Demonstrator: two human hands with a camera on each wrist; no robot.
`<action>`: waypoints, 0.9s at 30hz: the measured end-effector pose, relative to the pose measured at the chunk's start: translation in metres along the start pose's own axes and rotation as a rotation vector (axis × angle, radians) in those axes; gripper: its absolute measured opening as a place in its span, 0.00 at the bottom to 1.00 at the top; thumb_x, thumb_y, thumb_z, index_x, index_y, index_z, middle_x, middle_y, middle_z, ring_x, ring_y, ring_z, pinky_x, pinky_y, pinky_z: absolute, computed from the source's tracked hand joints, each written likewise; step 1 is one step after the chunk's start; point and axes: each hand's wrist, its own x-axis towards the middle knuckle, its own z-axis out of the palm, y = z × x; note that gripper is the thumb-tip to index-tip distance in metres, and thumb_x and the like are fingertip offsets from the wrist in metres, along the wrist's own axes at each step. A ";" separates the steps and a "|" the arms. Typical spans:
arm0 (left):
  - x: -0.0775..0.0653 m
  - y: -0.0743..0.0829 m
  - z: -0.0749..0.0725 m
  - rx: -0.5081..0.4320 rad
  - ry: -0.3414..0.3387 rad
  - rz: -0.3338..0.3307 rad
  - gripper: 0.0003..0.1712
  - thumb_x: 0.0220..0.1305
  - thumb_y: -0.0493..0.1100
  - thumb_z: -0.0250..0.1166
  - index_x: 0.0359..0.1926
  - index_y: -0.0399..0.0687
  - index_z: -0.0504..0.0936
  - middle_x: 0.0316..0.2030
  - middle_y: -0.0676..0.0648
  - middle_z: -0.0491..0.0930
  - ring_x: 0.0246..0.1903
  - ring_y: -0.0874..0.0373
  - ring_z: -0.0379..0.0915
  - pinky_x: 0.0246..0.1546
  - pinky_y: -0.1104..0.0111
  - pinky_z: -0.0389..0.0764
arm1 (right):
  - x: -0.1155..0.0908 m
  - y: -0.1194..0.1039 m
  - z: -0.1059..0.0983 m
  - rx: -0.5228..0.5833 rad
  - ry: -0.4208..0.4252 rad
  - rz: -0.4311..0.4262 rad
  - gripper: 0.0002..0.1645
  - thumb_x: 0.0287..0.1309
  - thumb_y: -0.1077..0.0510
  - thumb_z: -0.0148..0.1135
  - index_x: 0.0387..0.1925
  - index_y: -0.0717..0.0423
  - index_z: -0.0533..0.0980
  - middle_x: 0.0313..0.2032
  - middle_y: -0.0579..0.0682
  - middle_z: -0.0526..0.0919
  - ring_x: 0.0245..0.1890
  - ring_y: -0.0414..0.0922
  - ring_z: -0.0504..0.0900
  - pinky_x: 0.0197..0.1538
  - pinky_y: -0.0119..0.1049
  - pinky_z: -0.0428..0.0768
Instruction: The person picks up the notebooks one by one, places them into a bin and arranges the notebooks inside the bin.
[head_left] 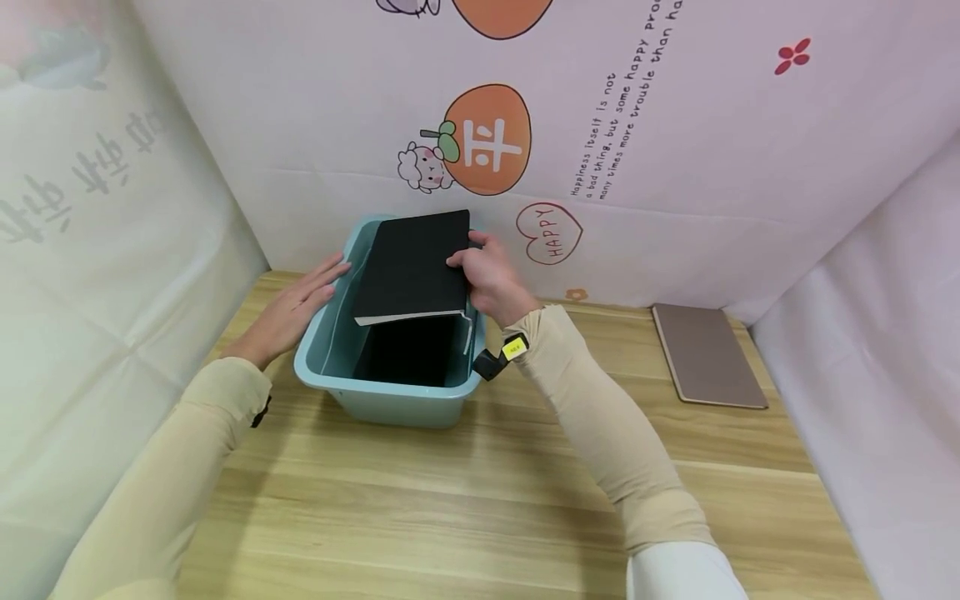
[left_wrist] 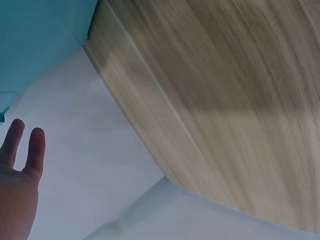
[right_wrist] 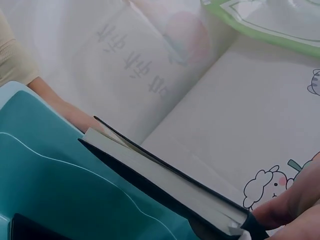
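Note:
A light blue plastic bin (head_left: 397,408) stands on the wooden table near the back wall. My right hand (head_left: 495,279) grips a black notebook (head_left: 416,262) by its right edge, thumb on the cover, and holds it tilted over the bin's opening. In the right wrist view, the pages of the notebook (right_wrist: 165,180) face the camera and its covers gape slightly. My left hand (head_left: 292,312) rests with straight fingers at the bin's left rim. Inside the bin lies another flat black object (head_left: 408,354), partly hidden under the notebook; its kind cannot be made out.
A grey-brown notebook (head_left: 708,354) lies on the table (head_left: 525,500) at the right, close to the back wall. Printed white sheets (head_left: 660,150) form walls at the back and both sides. A black strap with a yellow-faced device (head_left: 513,347) sits on my right wrist.

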 end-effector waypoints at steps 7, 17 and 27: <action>-0.002 -0.001 0.000 0.009 -0.002 0.003 0.29 0.81 0.63 0.39 0.78 0.79 0.54 0.80 0.71 0.42 0.83 0.50 0.39 0.78 0.37 0.44 | 0.006 0.005 0.006 -0.022 0.011 0.037 0.45 0.65 0.75 0.51 0.79 0.53 0.53 0.75 0.59 0.62 0.70 0.54 0.71 0.74 0.51 0.71; -0.001 0.000 0.001 0.001 -0.012 -0.009 0.28 0.81 0.63 0.40 0.78 0.80 0.54 0.82 0.64 0.43 0.83 0.50 0.38 0.78 0.36 0.44 | 0.013 0.011 0.009 -0.035 0.004 0.096 0.45 0.66 0.74 0.51 0.80 0.52 0.51 0.75 0.58 0.61 0.69 0.54 0.71 0.75 0.50 0.70; 0.000 -0.001 -0.002 -0.002 -0.006 -0.018 0.28 0.80 0.65 0.40 0.77 0.82 0.55 0.81 0.66 0.44 0.83 0.50 0.39 0.77 0.36 0.45 | 0.015 0.014 0.020 -0.083 0.009 0.081 0.47 0.66 0.75 0.48 0.82 0.54 0.48 0.80 0.56 0.52 0.76 0.54 0.63 0.76 0.48 0.68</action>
